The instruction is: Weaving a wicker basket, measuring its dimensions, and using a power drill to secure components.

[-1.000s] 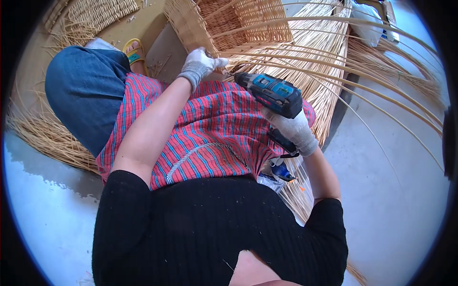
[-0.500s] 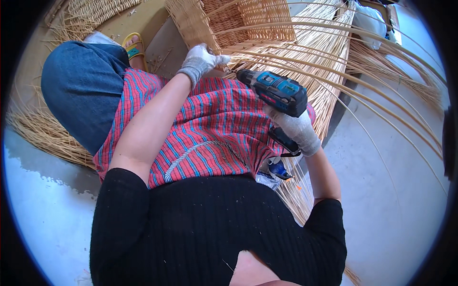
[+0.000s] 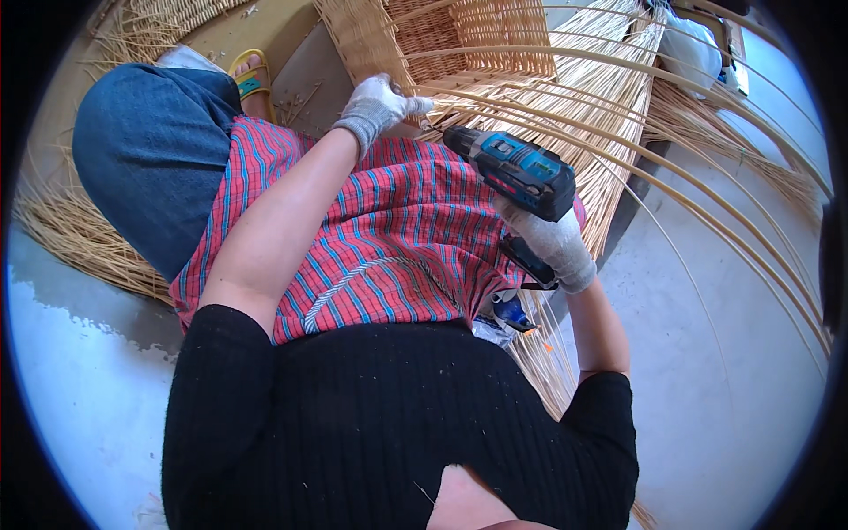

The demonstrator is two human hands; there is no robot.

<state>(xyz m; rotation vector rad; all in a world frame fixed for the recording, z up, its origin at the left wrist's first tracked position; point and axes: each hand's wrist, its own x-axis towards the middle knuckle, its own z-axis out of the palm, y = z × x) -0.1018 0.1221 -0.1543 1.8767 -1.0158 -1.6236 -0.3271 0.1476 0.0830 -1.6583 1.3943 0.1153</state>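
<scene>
In my white-gloved right hand [image 3: 558, 246] is a blue and black cordless drill [image 3: 523, 177], gripped by its handle above my lap. The drill's front end points up and left, toward the lower edge of a wicker basket [image 3: 358, 44]. My left hand [image 3: 375, 110], gloved too, is closed on that basket's near lower corner, its thumb stretched out to the right. Whether the drill's tip touches the basket I cannot tell. Long pale wicker rods [image 3: 680, 168] run from the basket's near edge out to the right.
A big bundle of loose wicker [image 3: 609, 53] lies beyond the drill, with a darker bundle [image 3: 751, 146] and a white plastic bag [image 3: 693, 49] at the far right. More wicker [image 3: 93, 234] lies left of my knee. A woven piece [image 3: 172, 19] is at the far left.
The basket, both hands and the drill appear slightly farther right in the view. Each hand keeps the same hold.
</scene>
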